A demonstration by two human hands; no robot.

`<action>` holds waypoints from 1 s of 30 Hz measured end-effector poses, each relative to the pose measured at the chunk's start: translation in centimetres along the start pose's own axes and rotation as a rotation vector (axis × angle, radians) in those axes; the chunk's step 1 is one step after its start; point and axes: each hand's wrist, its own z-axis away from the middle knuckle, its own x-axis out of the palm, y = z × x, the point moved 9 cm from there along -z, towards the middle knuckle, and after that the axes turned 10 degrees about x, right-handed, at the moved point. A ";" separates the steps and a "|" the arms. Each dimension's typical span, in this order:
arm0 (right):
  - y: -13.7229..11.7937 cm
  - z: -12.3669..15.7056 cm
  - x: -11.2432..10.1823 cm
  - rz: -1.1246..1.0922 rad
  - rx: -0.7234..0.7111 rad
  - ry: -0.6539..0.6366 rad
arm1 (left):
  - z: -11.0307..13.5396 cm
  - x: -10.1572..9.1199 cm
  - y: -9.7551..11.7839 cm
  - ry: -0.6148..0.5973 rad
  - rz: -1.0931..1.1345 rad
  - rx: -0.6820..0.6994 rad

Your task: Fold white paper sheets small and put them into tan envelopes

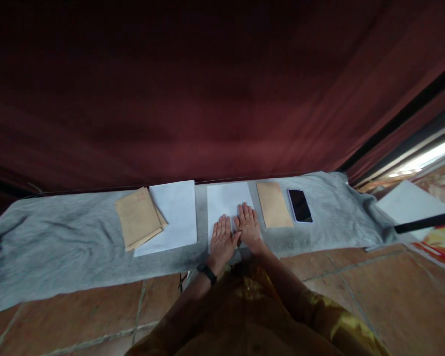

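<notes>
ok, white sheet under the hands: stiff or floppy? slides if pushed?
The white sheet looks like plain paper, so probably light and floppy. The grey cloth beneath looks soft, so the sheet might drag or buckle.

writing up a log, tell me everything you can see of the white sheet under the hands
The sheet is plain white, looks like paper, and lies flat on the grey cloth, between another white sheet and a piece of brown paper. Its far edge is uncovered; its near part is largely hidden. The left hand and right hand rest on it, fingers spread slightly. No writing can be made out.
</notes>
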 end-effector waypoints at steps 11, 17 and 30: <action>2.4 4.1 -1.7 -0.044 -0.096 0.100 | 2.0 -1.7 -2.9 0.007 -0.044 -0.105; 4.9 8.3 -2.8 -0.037 -0.220 0.036 | 2.4 -1.7 -3.2 0.010 -0.042 -0.122; 0.9 10.2 -4.6 -0.159 -0.310 -0.028 | 2.4 -0.7 2.0 -0.047 0.006 0.040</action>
